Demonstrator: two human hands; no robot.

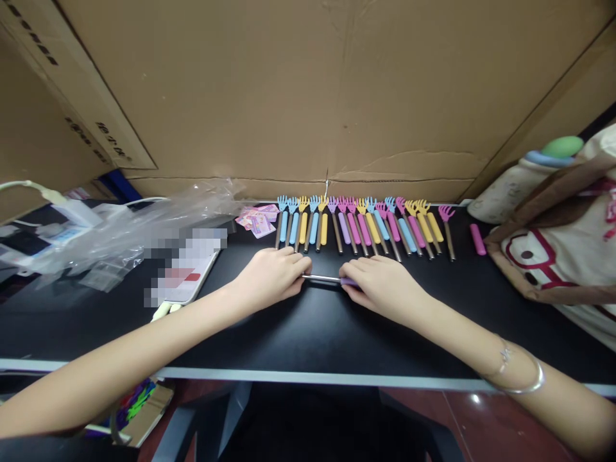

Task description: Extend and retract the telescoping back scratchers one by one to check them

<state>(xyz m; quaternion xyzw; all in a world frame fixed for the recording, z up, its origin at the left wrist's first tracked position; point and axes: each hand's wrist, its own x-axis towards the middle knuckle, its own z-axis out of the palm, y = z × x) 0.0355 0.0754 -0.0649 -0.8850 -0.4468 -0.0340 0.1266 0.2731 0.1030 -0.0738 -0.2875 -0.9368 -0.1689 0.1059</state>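
Note:
Between my two hands a back scratcher lies level just above or on the black desk; its bare metal rod (321, 278) shows in the gap. My left hand (274, 276) is closed around the rod's left end, and the fingers hide whatever is at that tip. The purple handle (348, 282) at the other end is gripped by my right hand (387, 289), with only a bit of purple showing. Just beyond my hands stands a row of hand-shaped scratcher heads on metal rods, such as a pink one (447, 221), alongside loose coloured handles such as a yellow one (324, 229).
At the left are a phone (192, 263), crumpled clear plastic bags (158, 224) and small printed cards (257, 221). A pink handle (477, 239) lies at the right, near a bottle (510, 186) and a cloth bag (568, 256). Cardboard (308, 96) walls the back.

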